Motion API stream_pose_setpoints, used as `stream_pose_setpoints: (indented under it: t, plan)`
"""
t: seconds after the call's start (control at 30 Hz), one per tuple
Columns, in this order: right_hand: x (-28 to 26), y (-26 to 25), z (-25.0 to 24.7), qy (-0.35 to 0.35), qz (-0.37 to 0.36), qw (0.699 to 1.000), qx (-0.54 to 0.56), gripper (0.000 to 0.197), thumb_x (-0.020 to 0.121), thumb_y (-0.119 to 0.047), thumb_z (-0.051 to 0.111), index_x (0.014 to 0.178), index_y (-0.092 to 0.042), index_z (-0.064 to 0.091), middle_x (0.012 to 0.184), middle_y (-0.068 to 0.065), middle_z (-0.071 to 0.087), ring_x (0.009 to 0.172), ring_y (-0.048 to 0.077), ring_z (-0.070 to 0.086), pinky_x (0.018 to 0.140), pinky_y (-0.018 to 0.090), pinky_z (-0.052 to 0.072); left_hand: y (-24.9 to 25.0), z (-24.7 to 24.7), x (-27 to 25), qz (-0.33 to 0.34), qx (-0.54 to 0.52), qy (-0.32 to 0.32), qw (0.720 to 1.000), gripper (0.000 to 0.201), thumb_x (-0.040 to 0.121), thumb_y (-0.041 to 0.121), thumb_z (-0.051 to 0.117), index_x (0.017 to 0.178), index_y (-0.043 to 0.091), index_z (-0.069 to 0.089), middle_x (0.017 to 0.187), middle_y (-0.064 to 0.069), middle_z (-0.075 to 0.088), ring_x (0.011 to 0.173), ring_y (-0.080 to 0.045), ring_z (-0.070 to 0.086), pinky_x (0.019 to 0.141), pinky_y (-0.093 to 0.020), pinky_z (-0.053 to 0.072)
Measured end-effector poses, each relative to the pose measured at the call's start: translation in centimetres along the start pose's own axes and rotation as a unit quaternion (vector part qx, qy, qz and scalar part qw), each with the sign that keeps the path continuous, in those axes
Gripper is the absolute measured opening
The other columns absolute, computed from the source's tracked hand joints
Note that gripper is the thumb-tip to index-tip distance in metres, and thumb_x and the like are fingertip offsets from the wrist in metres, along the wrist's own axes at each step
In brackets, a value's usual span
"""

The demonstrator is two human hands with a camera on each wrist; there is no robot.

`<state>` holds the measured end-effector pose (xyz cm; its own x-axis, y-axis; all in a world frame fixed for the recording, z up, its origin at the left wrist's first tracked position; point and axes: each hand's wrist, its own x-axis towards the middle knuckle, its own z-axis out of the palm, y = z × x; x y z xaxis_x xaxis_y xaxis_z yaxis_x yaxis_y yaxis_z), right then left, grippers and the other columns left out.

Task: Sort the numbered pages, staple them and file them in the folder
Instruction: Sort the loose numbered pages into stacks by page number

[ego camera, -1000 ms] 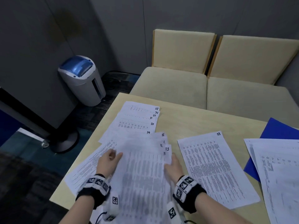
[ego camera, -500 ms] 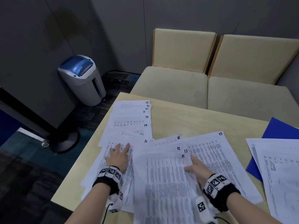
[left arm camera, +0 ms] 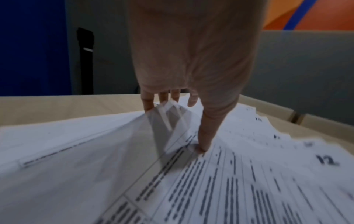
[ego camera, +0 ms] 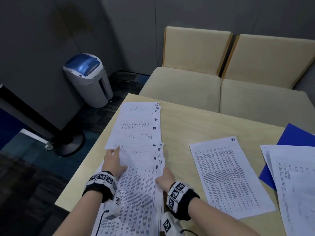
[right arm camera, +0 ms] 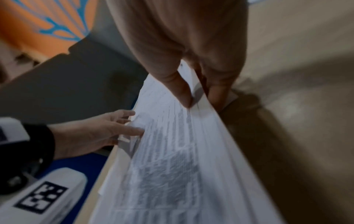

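While the sorting is only part done, a person's two hands bracket the near end of a fanned stack of numbered pages (ego camera: 141, 150) on a pale wooden table (ego camera: 196, 126). The fan's long axis runs straight away from the body, so both hands sit at its near end, one to each side. The left hand (ego camera: 114, 163) lies at the stack's left edge with fingers nearly straight; the left wrist view shows the thumb pressing the print while the other fingers lift some sheet edges, though blur hides whether they truly pinch. The right hand (ego camera: 165, 180) takes the right edge, and the right wrist view shows thumb on top and fingers beneath, pinching several sheets.

Handwritten corner numbers read 25, 24, 21, 20 and 19 at the far end, then 16, 15, 12, 13 and 11 nearer the hands; some between are partly covered. By this reading, 12 and 13 look swapped, and page 23 (ego camera: 228, 178) lies apart to the right, nearer the right hand. Further right, more loose sheets (ego camera: 296, 184) overlap a blue folder (ego camera: 296, 135). No stapler is in view.

A paper shredder (ego camera: 88, 79) stands on the floor, with two beige chairs (ego camera: 221, 79) beyond the table.
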<state>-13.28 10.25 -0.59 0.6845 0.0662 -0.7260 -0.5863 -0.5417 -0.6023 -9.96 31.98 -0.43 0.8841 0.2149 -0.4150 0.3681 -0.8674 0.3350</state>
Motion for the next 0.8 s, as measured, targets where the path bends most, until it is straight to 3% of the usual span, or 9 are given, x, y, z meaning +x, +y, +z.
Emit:
stream_pose_setpoints:
  t: [0.07, 0.13, 0.2, 0.27, 0.33, 0.43, 0.5, 0.57, 0.8]
  plan:
    - [-0.7, -0.3, -1.1, 0.018, -0.017, 0.997, -0.074, 0.031, 0.088, -0.017, 0.050, 0.118, -0.011, 0.051, 0.112, 0.008, 0.059, 0.098, 0.024, 0.057, 0.086, 0.031, 0.050, 0.3, 0.4, -0.2, -0.010, 0.074, -0.003, 0.997, 0.082, 0.080, 0.025, 0.067, 0.148, 0.020, 0.021, 0.147, -0.012, 0.019, 0.134, -0.032, 0.028, 0.104, -0.043, 0.038]
    - [-1.2, -0.1, -2.7, 0.025, -0.050, 0.993, -0.105, 0.007, 0.087, -0.026, 0.052, 0.082, -0.022, 0.054, 0.081, -0.001, 0.062, 0.077, 0.021, 0.060, 0.071, 0.030, 0.053, 1.2, 0.4, 0.0, -0.041, 0.144, -0.018, 0.989, 0.080, 0.080, 0.022, 0.063, 0.146, 0.023, 0.019, 0.152, -0.011, 0.010, 0.138, -0.032, 0.020, 0.107, -0.049, 0.033]
    - [-0.9, 0.8, -5.3, 0.073, -0.053, 0.992, -0.090, 0.017, 0.087, -0.032, 0.054, 0.073, -0.023, 0.050, 0.077, -0.002, 0.063, 0.076, 0.021, 0.062, 0.071, 0.029, 0.051, 2.6, 0.0, 0.5, -0.045, 0.188, -0.010, 0.981, 0.085, 0.080, 0.020, 0.063, 0.148, 0.023, 0.011, 0.157, -0.011, -0.003, 0.143, -0.033, 0.008, 0.112, -0.055, 0.021]
    - [-0.4, 2.3, -9.1, 0.159, -0.061, 0.984, -0.053, 0.008, 0.084, -0.024, 0.057, 0.077, -0.024, 0.053, 0.088, 0.001, 0.065, 0.085, 0.022, 0.062, 0.079, 0.030, 0.051, 4.7, -0.3, 1.7, 0.008, 0.174, 0.016, 0.985, 0.081, 0.087, 0.024, 0.060, 0.149, 0.022, 0.009, 0.158, -0.010, -0.004, 0.145, -0.031, 0.004, 0.115, -0.056, 0.014]
    - [0.2, 4.4, -13.5, 0.252, -0.043, 0.965, -0.056, 0.012, 0.082, -0.013, 0.057, 0.088, -0.024, 0.054, 0.110, 0.009, 0.059, 0.095, 0.026, 0.058, 0.087, 0.036, 0.050, 7.2, -0.6, 3.1, 0.083, 0.137, 0.043, 0.986, 0.068, 0.092, 0.028, 0.054, 0.149, 0.021, 0.017, 0.158, -0.010, 0.006, 0.144, -0.030, 0.010, 0.116, -0.054, 0.016]
    - [-0.1, 8.1, -19.6, 0.363, 0.084, 0.919, -0.126, 0.048, 0.080, -0.011, 0.061, 0.123, -0.022, 0.042, 0.136, 0.013, 0.032, 0.123, 0.033, 0.036, 0.099, 0.047, 0.037, 10.7, -0.7, 5.8, 0.141, 0.115, 0.065, 0.981, 0.057, 0.093, 0.026, 0.052, 0.145, 0.021, 0.029, 0.153, -0.010, 0.019, 0.139, -0.029, 0.023, 0.112, -0.050, 0.026]
    - [-0.5, 9.9, -22.3, 0.371, 0.152, 0.907, -0.131, 0.075, 0.075, -0.022, 0.070, 0.137, -0.022, 0.029, 0.144, 0.015, 0.024, 0.132, 0.033, 0.026, 0.103, 0.052, 0.030, 12.6, -0.7, 7.5, 0.135, 0.099, 0.058, 0.984, 0.053, 0.093, 0.023, 0.051, 0.143, 0.021, 0.033, 0.151, -0.008, 0.023, 0.136, -0.028, 0.027, 0.110, -0.048, 0.029]
    - [-0.1, 11.1, -23.7, 0.344, 0.181, 0.912, -0.128, 0.090, 0.069, -0.033, 0.076, 0.140, -0.021, 0.022, 0.146, 0.017, 0.023, 0.135, 0.035, 0.022, 0.106, 0.053, 0.026, 13.8, -0.6, 8.8, 0.123, 0.098, 0.046, 0.986, 0.050, 0.093, 0.019, 0.049, 0.142, 0.021, 0.034, 0.150, -0.008, 0.024, 0.135, -0.028, 0.029, 0.109, -0.048, 0.031]
    - [1.9, 11.1, -25.9, 0.295, 0.200, 0.926, -0.123, 0.084, 0.060, -0.039, 0.083, 0.126, -0.012, 0.038, 0.134, 0.021, 0.038, 0.128, 0.035, 0.033, 0.105, 0.044, 0.032, 15.3, -0.8, 12.3, 0.083, 0.114, 0.035, 0.989, 0.052, 0.090, 0.006, 0.043, 0.139, 0.022, 0.036, 0.147, -0.005, 0.027, 0.132, -0.027, 0.032, 0.104, -0.046, 0.035]
